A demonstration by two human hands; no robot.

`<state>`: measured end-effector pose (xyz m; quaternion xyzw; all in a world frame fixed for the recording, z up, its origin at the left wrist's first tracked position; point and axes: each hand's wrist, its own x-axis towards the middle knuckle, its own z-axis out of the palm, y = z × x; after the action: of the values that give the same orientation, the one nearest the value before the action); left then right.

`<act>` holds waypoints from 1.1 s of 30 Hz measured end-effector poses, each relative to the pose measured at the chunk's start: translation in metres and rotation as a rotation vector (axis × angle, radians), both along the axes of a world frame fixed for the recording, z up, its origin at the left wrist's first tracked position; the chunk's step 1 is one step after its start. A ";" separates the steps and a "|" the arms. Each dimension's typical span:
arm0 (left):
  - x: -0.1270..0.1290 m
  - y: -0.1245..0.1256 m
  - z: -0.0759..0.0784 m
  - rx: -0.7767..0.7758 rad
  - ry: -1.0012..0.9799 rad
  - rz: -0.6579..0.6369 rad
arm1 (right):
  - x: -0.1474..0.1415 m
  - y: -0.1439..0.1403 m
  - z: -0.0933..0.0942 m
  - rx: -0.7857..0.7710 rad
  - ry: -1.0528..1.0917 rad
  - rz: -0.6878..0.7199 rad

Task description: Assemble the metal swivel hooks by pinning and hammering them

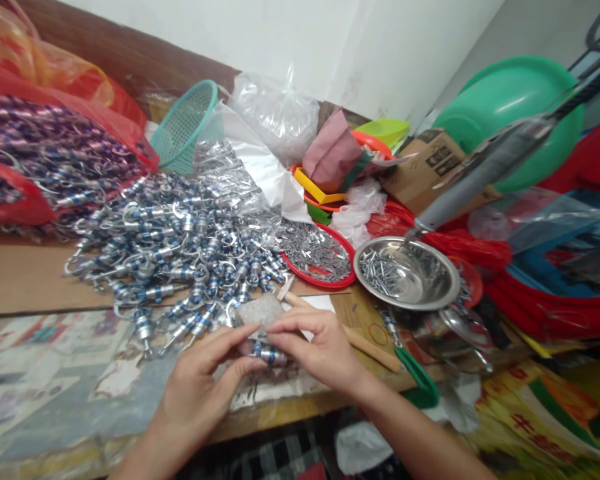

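Note:
My left hand [203,383] and my right hand [315,350] meet at the front edge of the table, fingertips pinched together on one small silver-and-blue metal swivel clip [269,355]. Just behind the fingers lies a grey stone block [260,310]. A large heap of the same silver-and-blue clips [180,247] spreads across brown cardboard behind my left hand. A red tray of small grey metal pieces [317,257] and a steel bowl of screws or pins [405,273] sit behind my right hand.
Red bags of purple clips [45,153] lie at far left, with a teal basket [185,123] and clear plastic bags [275,110] behind the heap. A grey powered tool [485,170] hangs over the bowl. A wooden stick [365,343], green-handled tool [417,377], green basin [510,113] and cardboard box [430,170] stand right.

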<state>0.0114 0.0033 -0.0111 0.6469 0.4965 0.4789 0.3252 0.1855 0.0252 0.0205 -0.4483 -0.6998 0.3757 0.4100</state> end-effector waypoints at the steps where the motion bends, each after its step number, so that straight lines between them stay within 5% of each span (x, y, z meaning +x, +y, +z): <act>1: 0.000 0.000 0.000 0.007 -0.006 0.005 | -0.004 -0.007 0.000 0.016 0.022 0.028; 11: -0.002 -0.007 0.014 -0.019 -0.079 -0.107 | -0.004 -0.022 0.002 0.187 0.091 0.090; 17: -0.005 -0.009 0.026 -0.161 -0.065 -0.128 | 0.009 -0.032 -0.006 0.802 -0.309 0.161; 20: -0.004 -0.008 0.031 -0.140 -0.001 -0.153 | 0.015 -0.031 -0.008 0.961 -0.418 0.213; 25: -0.005 -0.008 0.036 -0.115 0.032 -0.182 | 0.014 -0.031 -0.007 0.922 -0.389 0.178; 29: -0.008 -0.007 0.036 -0.295 0.002 -0.263 | 0.010 -0.034 -0.010 0.770 -0.297 0.112; 33: -0.006 -0.011 0.032 -0.507 -0.239 -0.197 | 0.002 -0.040 -0.009 0.575 -0.164 0.076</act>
<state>0.0054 -0.0073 0.0206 0.5292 0.4934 0.3786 0.5772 0.1879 -0.0153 0.0120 -0.3163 -0.8245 0.1399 0.4479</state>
